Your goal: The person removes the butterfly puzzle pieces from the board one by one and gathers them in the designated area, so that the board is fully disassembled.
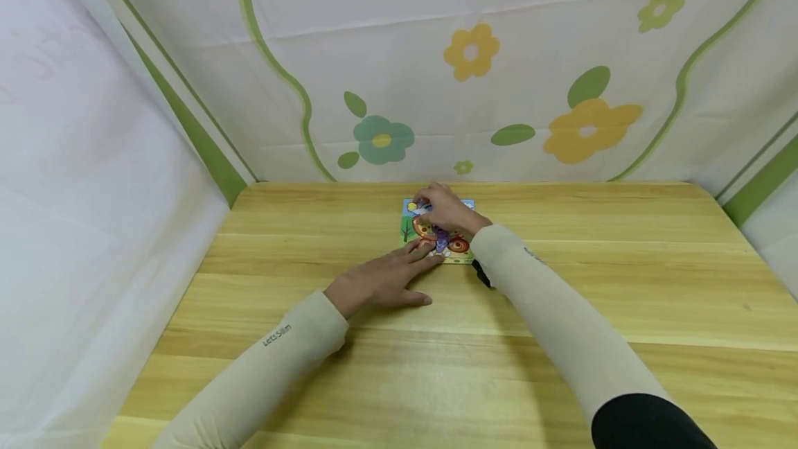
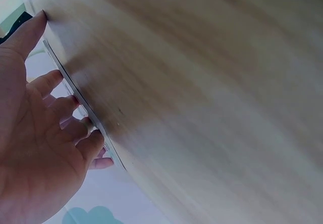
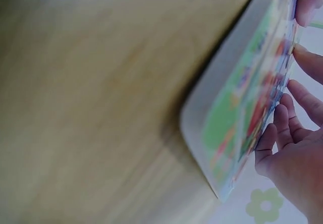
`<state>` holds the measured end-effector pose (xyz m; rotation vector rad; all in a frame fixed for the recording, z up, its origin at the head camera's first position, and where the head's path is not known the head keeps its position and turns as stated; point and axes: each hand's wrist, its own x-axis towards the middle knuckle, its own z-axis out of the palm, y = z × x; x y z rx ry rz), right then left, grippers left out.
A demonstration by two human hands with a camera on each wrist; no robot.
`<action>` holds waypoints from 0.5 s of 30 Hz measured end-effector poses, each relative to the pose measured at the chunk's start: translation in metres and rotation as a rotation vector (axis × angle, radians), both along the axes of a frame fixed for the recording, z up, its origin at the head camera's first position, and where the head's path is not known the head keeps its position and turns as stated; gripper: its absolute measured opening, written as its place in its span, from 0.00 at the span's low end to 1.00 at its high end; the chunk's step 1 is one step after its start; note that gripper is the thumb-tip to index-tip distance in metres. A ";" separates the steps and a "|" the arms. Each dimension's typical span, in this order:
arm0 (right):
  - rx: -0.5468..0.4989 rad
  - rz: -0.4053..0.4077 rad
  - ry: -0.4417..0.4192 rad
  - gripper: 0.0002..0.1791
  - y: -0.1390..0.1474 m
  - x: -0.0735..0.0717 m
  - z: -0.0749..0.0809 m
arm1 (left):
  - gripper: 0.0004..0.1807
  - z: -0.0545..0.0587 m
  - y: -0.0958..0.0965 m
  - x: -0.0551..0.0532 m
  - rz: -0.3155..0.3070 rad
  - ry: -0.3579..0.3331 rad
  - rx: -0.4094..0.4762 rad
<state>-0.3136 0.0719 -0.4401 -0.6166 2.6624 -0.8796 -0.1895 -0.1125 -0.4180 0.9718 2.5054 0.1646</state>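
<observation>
A small flat picture board (image 1: 460, 259) with a red and purple butterfly design lies near the far edge of the wooden table. My left hand (image 1: 389, 279) rests with fairly straight fingers on its lower left part; the thumb is off the board, on the tabletop. Over the upper part reaches my right hand (image 1: 447, 208), fingers bent and tips down at the picture. In the right wrist view the right hand (image 3: 295, 148) has its fingertips spread along the board's face. I cannot tell whether a piece is pinched between them. That hand hides much of the butterfly.
The wooden table (image 1: 436, 380) stretches around the board on all sides. Close behind its far edge stands a white cloth wall (image 1: 399, 54) printed with flowers, and another white cloth (image 1: 81, 227) hangs at the left. A black strap (image 1: 481, 274) shows under the right wrist.
</observation>
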 end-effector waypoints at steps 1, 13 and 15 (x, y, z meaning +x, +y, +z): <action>-0.003 -0.003 -0.006 0.24 0.000 0.000 0.000 | 0.45 0.000 0.000 0.000 -0.002 0.002 -0.001; -0.013 0.001 -0.070 0.24 -0.002 -0.001 0.001 | 0.45 -0.001 0.001 -0.002 -0.008 -0.002 -0.007; -0.014 0.004 -0.073 0.24 -0.002 -0.002 0.001 | 0.45 -0.001 0.001 -0.002 -0.008 -0.002 -0.008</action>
